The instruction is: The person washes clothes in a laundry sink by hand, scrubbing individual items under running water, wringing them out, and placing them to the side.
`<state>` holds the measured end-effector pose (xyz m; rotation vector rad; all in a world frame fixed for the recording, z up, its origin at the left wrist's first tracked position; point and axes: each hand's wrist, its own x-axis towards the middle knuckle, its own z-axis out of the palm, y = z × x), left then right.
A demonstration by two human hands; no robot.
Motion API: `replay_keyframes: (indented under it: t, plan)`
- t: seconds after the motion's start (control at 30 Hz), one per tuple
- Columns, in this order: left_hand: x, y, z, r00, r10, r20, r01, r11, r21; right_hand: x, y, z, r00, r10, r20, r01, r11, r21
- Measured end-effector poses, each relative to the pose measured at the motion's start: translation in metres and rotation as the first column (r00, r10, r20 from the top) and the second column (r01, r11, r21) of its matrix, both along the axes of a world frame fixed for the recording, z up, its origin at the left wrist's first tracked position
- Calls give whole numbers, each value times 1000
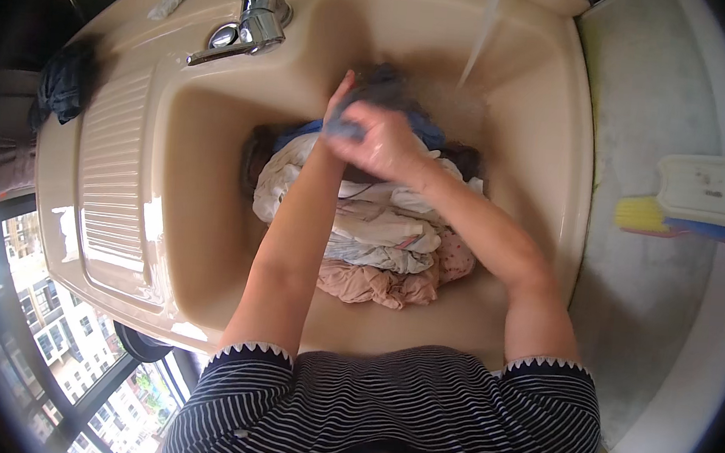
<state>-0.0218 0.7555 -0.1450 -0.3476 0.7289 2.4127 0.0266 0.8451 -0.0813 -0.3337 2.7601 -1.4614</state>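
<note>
My right hand (382,142) grips a wet dark grey cloth (380,87) above the basin, blurred by motion. Behind it, my left hand (339,97) holds the same cloth; most of its palm and fingers are hidden by the right hand. Under both hands a pile of wet clothes lies in the beige sink (210,214). White garments (388,222) fill its middle, a peach-pink garment (370,284) is at the near side, and a blue one (427,129) shows at the far side. Running water (479,38) falls into the basin at the back right.
A chrome faucet (260,23) stands at the back left rim, near a small crumpled white piece (174,1). Dark cloth (64,81) hangs over the left edge beside the ribbed drainboard (114,175). Right of the sink, a yellow-bristled brush (641,213) is by the wall.
</note>
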Motion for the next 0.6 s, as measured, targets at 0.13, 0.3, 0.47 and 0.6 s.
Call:
replay_keyframes:
  t: [0.13,0.3,0.47,0.6]
  plan:
    - [15,-12,2,991,110,-73,-119,983,-137,-10,-11,-15,963,120,-241,-74,979,192]
    - [-18,4,24,929,3,-371,-248,749,-614,-37,147,-44,818,-440,370,57,702,710]
    - [-21,37,73,815,-263,-517,-389,414,-823,-20,104,-6,975,-93,203,-39,827,562]
    - [-38,46,105,848,-121,-516,-334,633,-698,-31,81,-33,911,56,408,28,980,-197]
